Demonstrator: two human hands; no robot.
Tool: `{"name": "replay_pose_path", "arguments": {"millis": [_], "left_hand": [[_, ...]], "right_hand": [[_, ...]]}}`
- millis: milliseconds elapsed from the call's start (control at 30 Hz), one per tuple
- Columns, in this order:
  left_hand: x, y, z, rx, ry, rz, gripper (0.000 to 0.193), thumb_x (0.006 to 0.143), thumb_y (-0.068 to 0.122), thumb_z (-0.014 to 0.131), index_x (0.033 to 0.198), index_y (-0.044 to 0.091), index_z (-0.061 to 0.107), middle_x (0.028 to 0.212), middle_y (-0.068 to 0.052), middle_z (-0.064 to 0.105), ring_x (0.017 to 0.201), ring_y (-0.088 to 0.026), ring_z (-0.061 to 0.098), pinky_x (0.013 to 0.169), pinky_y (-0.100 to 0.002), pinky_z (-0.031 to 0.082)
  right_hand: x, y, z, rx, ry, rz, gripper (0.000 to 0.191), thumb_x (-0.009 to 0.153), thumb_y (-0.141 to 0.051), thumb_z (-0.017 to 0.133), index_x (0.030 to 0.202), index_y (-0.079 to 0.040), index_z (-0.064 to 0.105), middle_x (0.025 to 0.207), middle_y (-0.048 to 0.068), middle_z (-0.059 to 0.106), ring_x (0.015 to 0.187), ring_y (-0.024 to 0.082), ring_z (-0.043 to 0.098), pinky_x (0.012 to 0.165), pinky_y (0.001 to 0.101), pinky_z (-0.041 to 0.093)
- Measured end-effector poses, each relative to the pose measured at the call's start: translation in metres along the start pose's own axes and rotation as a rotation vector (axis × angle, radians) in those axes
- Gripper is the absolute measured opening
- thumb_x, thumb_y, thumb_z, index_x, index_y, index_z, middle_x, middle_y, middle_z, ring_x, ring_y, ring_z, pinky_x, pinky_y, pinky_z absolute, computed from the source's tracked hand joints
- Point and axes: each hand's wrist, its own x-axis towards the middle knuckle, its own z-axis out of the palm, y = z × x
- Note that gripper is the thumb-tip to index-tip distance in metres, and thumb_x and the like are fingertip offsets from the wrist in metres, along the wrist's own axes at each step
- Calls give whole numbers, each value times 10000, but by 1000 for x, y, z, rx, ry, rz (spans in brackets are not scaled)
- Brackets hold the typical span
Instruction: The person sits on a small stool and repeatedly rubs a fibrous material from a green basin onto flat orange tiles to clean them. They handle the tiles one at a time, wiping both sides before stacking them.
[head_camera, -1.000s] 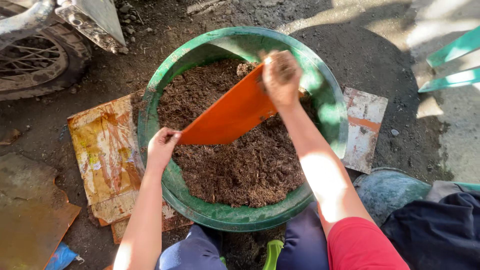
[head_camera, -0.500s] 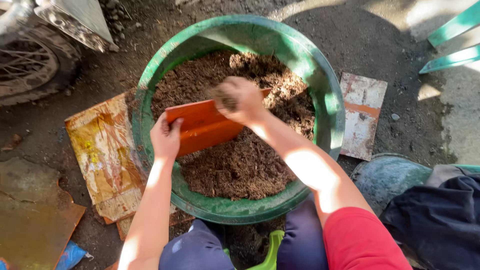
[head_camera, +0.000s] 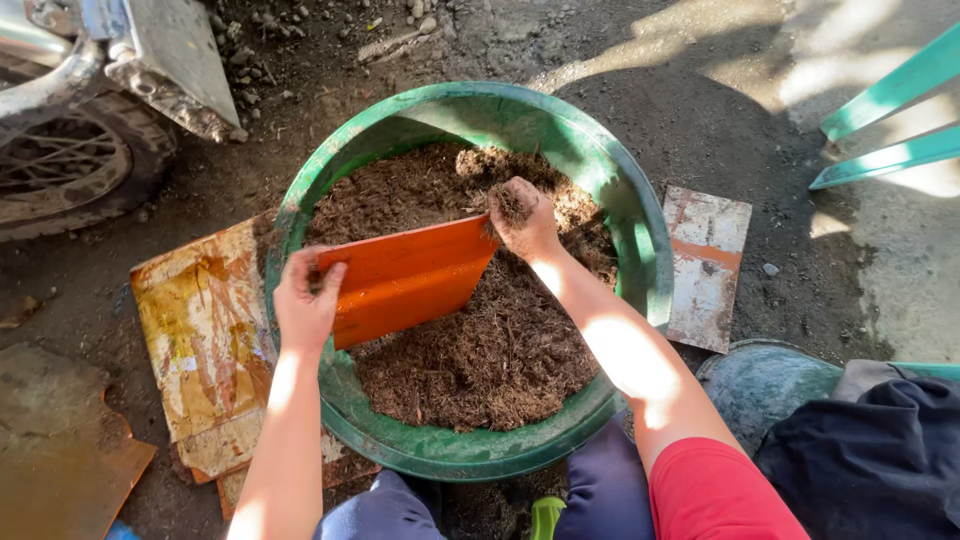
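Looking straight down at a big round green basin (head_camera: 640, 230) sitting on the dirt ground (head_camera: 720, 110), filled most of the way with brown fibrous soil mix (head_camera: 490, 360). An orange flat board (head_camera: 405, 280) sits tilted in the middle of the mix. The left hand (head_camera: 305, 305) has its grip wrapped tight around the board's left edge, fingers curled over the top. The right hand (head_camera: 525, 220) is at the board's upper right corner, its grip closed, with crumbs of the mix clinging to the fingers; can't tell for sure whether it's pinching the board corner or just a clump of the mix.

Around the basin: a worn yellowish sack (head_camera: 205, 340) flat on the ground to the left, partly tucked under the rim, and a scuffed white and orange tile (head_camera: 705, 265) just to the right. A spoked wheel (head_camera: 70, 170) with a muddy metal guard (head_camera: 175, 65) is up in the left corner, teal bars (head_camera: 890, 120) at top right, dark cloth (head_camera: 870, 450) at bottom right.
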Motion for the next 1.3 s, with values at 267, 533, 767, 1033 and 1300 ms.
{"name": "replay_pose_path", "arguments": {"millis": [267, 533, 767, 1033, 1300], "left_hand": [[14, 120, -11, 957, -271, -79, 275, 957, 436, 667, 1024, 177, 731, 1010, -30, 733, 886, -291, 700, 756, -408, 553], [13, 138, 5, 1084, -679, -96, 210, 941, 291, 585, 1103, 228, 703, 944, -60, 750, 871, -282, 718, 776, -423, 559], [6, 117, -41, 853, -392, -284, 270, 957, 364, 606, 1169, 272, 746, 986, -76, 762, 894, -308, 713, 775, -429, 541], [7, -62, -22, -160, 124, -323, 382, 988, 188, 692, 1236, -97, 639, 1257, -181, 708, 1114, -164, 655, 980, -273, 499], [-22, -165, -11, -216, 244, -807, 607, 982, 276, 654, 1483, 16, 429, 1538, -90, 490, 1369, -170, 512, 1067, -296, 409]], "right_hand": [[-43, 32, 45, 1045, 158, 711, 285, 1000, -387, 649, 1025, -103, 633, 923, 67, 710, 847, 208, 658, 855, 464, 557], [-149, 24, 81, 905, -371, 1185, 247, 1057, -295, 464, 1193, -97, 523, 815, 82, 617, 627, 184, 560, 609, 355, 489], [-99, 28, 26, -413, -1004, 483, 759, 895, -480, 678, 1492, -140, 354, 1462, 178, 361, 1313, 336, 373, 1103, 554, 309], [-97, -61, 0, -525, -1592, 246, 1134, 704, -743, 743, 1587, -444, 97, 1688, 192, -150, 1525, 472, -126, 1156, 744, 73], [-146, -47, 20, -712, -1690, -5, 965, 866, -617, 691, 1597, -431, 88, 1664, 224, -74, 1478, 551, 44, 1125, 682, 305]]}}
